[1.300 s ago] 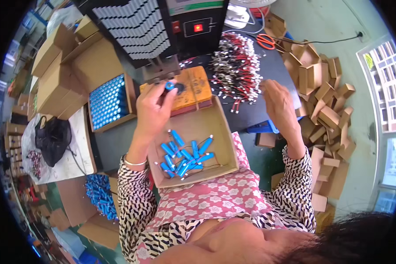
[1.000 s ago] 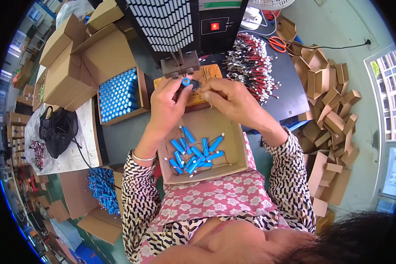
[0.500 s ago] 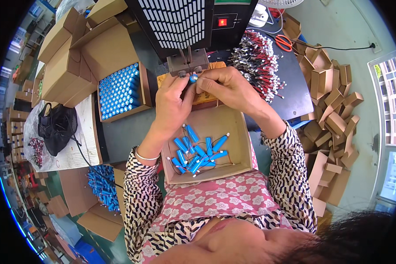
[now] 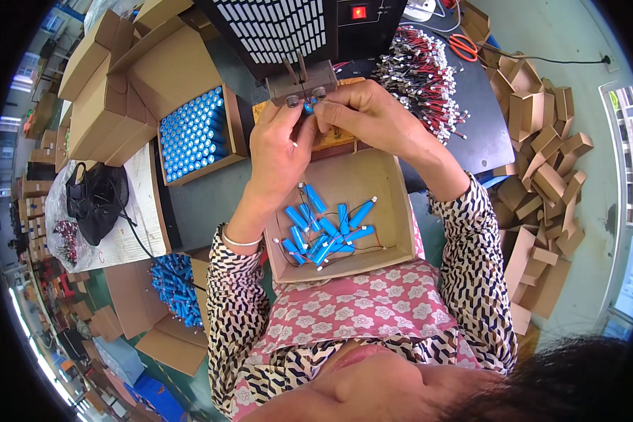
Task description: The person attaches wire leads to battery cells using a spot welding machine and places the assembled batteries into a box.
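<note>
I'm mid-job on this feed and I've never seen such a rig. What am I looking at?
There's no robot: a person works bare-handed, seen from above through a fisheye camera worn on the head, so straight edges curve. The left hand pinches a small blue cylinder close to a grey block on a black machine. The right hand meets it; what those fingertips hold is hidden. Nearer the body, a cardboard tray holds wired blue cylinders. On the dark table, an open box of upright cylinders stands left; a wire pile lies right.
</note>
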{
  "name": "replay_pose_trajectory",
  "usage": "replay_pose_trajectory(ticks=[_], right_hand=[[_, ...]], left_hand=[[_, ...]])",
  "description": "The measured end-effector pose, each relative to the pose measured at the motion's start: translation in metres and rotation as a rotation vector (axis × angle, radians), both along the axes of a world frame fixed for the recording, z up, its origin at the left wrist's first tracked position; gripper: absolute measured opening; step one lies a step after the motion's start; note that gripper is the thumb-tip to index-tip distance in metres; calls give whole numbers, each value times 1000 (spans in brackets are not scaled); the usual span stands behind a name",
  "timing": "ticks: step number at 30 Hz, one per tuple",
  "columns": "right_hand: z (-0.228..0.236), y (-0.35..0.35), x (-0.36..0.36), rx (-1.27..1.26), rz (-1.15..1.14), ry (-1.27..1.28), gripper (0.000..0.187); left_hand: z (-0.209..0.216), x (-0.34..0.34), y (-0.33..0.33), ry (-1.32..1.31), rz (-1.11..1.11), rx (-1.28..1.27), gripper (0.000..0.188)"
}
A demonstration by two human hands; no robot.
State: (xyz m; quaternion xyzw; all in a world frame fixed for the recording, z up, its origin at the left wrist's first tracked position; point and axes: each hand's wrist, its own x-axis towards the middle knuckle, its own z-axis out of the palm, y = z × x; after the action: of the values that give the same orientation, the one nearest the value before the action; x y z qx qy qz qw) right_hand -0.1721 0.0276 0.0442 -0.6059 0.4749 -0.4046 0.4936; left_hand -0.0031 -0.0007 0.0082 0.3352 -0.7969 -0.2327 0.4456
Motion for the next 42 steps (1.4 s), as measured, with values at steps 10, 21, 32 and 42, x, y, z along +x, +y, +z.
replay_pose_trajectory(ticks=[10, 21, 32, 42], right_hand=[[4, 54, 5, -378, -52, 585, 43], [5, 45, 1, -120, -26, 239, 8], [1, 15, 2, 163, -41, -275, 15], [4, 4, 18, 174, -130, -251, 20]], left_hand=[[6, 15, 2, -95, 71, -111, 15], [7, 13, 6, 69, 69, 138, 15], [1, 2, -3, -110, 20, 46, 19], [1, 6, -4, -79, 19, -11, 16]])
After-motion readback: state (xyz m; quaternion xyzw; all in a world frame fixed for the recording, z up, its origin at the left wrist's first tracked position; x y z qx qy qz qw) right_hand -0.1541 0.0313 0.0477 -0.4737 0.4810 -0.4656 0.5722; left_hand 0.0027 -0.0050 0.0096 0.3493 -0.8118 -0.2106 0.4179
